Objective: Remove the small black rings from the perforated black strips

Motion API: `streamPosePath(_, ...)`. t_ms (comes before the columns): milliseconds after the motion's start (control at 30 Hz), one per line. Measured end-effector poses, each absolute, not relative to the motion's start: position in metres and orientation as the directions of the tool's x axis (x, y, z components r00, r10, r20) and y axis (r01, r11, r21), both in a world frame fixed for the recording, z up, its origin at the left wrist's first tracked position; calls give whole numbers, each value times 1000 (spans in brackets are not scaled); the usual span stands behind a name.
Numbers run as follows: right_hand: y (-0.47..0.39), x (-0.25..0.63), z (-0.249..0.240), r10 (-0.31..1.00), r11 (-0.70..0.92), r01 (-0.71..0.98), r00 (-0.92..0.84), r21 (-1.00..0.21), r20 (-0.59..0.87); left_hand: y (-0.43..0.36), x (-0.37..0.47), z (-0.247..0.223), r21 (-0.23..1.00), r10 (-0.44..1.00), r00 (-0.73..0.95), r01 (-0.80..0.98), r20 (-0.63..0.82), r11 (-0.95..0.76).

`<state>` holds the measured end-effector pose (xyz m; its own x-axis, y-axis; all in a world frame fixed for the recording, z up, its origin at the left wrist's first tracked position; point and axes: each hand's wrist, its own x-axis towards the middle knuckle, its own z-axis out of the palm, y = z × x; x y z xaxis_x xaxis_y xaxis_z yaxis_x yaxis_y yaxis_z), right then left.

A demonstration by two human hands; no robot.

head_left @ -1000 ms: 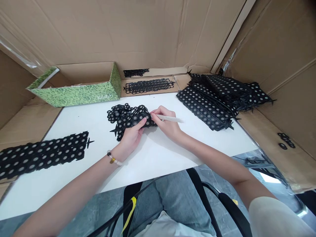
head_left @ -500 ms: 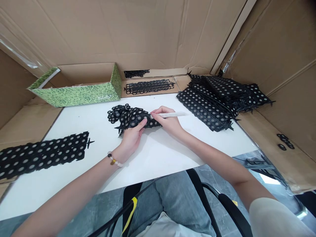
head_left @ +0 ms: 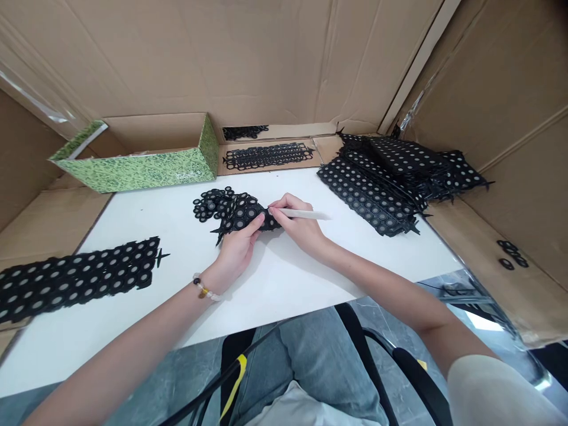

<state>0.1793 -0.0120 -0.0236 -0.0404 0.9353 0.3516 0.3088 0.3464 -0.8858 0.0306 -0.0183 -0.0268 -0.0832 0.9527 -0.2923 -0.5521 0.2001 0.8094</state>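
Observation:
A black sheet of moulded rings with grey centres (head_left: 242, 214) is bent up over the white table. My left hand (head_left: 237, 245) grips its near edge, thumb on top and fingers underneath. In a pinch, my right hand (head_left: 299, 222) holds a slim white pen-like tool (head_left: 306, 213), its tip at the sheet's right part; the tip itself is hidden by my fingers. Loose black rings (head_left: 208, 205) lie heaped just left of the sheet.
A green patterned box (head_left: 146, 168) stands at the back left. Another ring sheet (head_left: 80, 275) lies at left, and a stack of sheets (head_left: 377, 183) at right. An openwork black lattice (head_left: 268, 155) rests on cardboard behind. Several loose rings (head_left: 512, 253) sit far right.
My right hand and the white tool have shifted slightly left along the sheet. The sheet's right part has bent a little more; my left hand stays nearly still.

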Motion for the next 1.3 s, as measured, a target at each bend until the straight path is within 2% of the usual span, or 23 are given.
streamPosePath(167, -6, 190, -18, 942, 314, 295, 23, -903, 335, -12, 27, -23, 750, 950, 22, -608, -310, 259)
streamPosePath(300, 0, 195, -15, 943, 328, 125, 13, -936, 332, -13, 29, -23, 732, 926, 9, -610, -377, 304)
streamPosePath(400, -2, 191, -17, 939, 344, 64, -22, -937, 343, -18, 32, -24, 756, 943, 1, -597, -333, 267)
streamPosePath(800, -6, 188, -19, 948, 317, 157, -19, -935, 318, -19, 28, -32, 814, 966, -18, -543, -257, 206)
streamPosePath(1067, -15, 183, -19, 915, 387, 334, -28, -859, 402, -20, 28, -30, 839, 986, -26, -529, -165, 127)
streamPosePath(1200, -16, 183, -19, 916, 386, 349, -34, -854, 400, -20, 29, -30, 863, 994, -13, -497, -113, 91)
streamPosePath(1300, -14, 187, -17, 920, 368, 357, -4, -858, 393, -18, 28, -29, 848, 991, 13, -516, -137, 124)
